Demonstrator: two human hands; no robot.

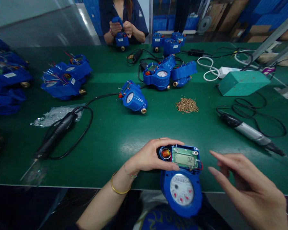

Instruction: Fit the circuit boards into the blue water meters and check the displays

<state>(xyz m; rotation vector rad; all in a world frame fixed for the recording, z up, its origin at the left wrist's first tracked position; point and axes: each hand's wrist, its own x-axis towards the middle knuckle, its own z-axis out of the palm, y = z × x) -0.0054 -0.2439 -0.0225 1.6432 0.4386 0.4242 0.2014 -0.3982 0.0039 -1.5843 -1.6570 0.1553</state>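
Observation:
A blue water meter lies at the table's near edge, its round dial toward me and overhanging the edge. Its upper housing is uncovered and shows a green circuit board with a lit LCD and an orange-brown round part. My left hand grips that housing from the left, thumb across its lower side and fingers over the top. To the right of the meter, my right hand hovers apart from it, thumb and forefinger spread with nothing between them.
A heap of brass screws lies beyond the meter. Electric screwdrivers lie at left and right, with loose cords. More blue meters stand around. A green box sits at right. Across the table a person handles another meter.

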